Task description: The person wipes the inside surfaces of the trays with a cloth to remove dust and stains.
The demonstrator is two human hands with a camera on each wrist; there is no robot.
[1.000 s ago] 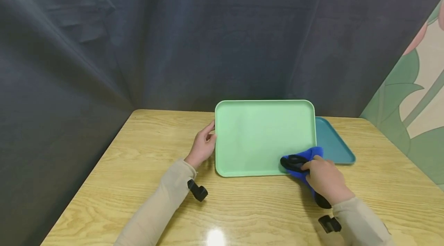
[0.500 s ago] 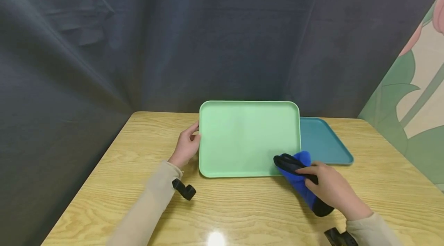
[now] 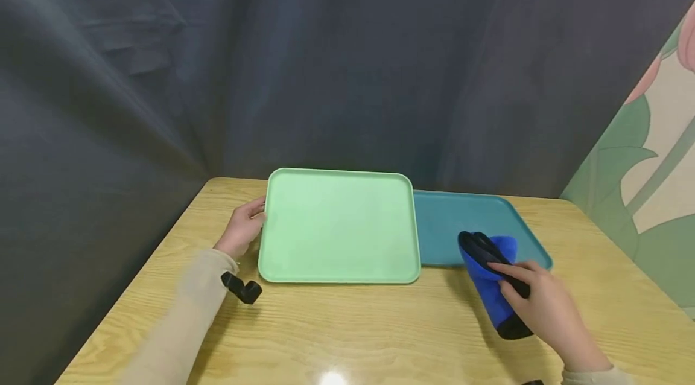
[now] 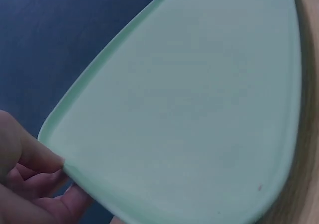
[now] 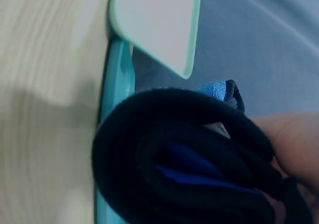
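My left hand (image 3: 242,230) grips the left rim of a light green tray (image 3: 339,228), thumb on the rim and fingers underneath in the left wrist view. The green tray overlaps the left part of a teal tray (image 3: 453,222) lying on the table. My right hand (image 3: 551,306) pinches a folded blue cloth (image 3: 488,294) with black edging, held up in front of the teal tray's right part. Seen from the right wrist, the cloth's black rolled end (image 5: 164,149) fills the middle, and my thumb or finger shows at right.
A wooden table (image 3: 347,324) lies under everything. Behind it hangs a dark curtain (image 3: 347,59), which also covers the left side. At right stands a wall with a painted leaf and flower pattern (image 3: 651,192).
The green tray has moved left with my left hand, uncovering more of the teal tray. My right hand has drawn the cloth off the green tray and to the right.
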